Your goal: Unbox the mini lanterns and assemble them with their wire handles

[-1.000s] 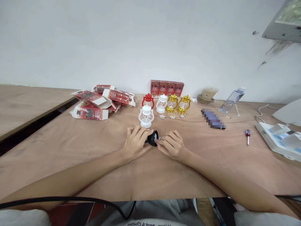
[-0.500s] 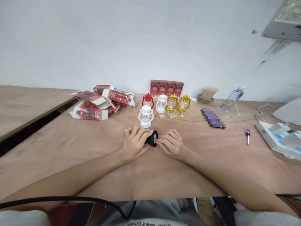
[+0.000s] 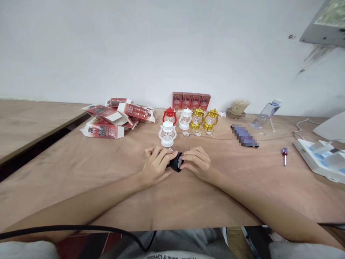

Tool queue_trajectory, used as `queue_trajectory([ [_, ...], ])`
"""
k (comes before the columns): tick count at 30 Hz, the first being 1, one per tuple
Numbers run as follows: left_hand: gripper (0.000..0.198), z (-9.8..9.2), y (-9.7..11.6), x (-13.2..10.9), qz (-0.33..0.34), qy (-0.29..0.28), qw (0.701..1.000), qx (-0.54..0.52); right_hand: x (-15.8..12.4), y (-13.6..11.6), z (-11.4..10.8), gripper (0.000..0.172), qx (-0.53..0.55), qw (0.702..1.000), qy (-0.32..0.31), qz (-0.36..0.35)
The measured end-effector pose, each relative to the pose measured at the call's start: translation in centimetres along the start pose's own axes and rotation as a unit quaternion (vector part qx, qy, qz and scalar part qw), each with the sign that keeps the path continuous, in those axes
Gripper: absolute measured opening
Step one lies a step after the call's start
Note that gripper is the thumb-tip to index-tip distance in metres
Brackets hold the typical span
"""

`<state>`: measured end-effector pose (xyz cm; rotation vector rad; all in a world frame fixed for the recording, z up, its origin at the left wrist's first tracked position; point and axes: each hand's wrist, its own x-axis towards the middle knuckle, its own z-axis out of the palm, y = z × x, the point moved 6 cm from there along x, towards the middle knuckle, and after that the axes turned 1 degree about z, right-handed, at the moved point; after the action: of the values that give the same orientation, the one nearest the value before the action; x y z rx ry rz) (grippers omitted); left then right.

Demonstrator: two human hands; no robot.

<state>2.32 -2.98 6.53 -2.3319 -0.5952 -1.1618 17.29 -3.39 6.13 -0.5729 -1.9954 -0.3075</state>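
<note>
My left hand is closed round a black lantern that lies on its side, its round base turned to the right. The fingertips of my right hand are bent against the rim of that base; whether they also pinch something small is hidden. Just behind my left hand stands a white lantern. Farther back are a red lantern, another white lantern and two gold lanterns, with small metal and white pieces in front of them.
Opened red boxes are piled at the left, and upright red boxes stand by the wall. Toward the right are a cup, a bottle, a phone, a screwdriver and a white power strip. A black cable crosses the lower left.
The black lantern has shifted slightly right and down, its base now turned a little more toward the camera. My right fingers have moved from inside the base to its rim.
</note>
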Motion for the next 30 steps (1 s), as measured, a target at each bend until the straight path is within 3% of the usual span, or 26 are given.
queue_trajectory([
  [5, 0.023, -0.2, 0.2, 0.0, 0.013, 0.001, 1.000, -0.014, 0.1, 1.2, 0.3, 0.023, 0.105, 0.990, -0.003, 0.096],
  [11, 0.024, -0.3, 0.0, 0.1, 0.001, 0.001, 1.000, -0.019, 0.2, 1.2, 0.6, 0.018, 0.146, 0.982, -0.010, 0.118],
  [24, 0.029, -0.6, 0.1, 0.2, 0.011, 0.009, 1.000, -0.020, 0.2, -1.6, 0.6, 0.030, 0.021, 0.999, -0.040, -0.026],
  [30, 0.029, -0.4, 0.3, 0.1, 0.021, -0.010, 0.999, -0.022, -0.5, -1.9, 1.4, 0.028, -0.052, 0.996, -0.055, -0.050],
])
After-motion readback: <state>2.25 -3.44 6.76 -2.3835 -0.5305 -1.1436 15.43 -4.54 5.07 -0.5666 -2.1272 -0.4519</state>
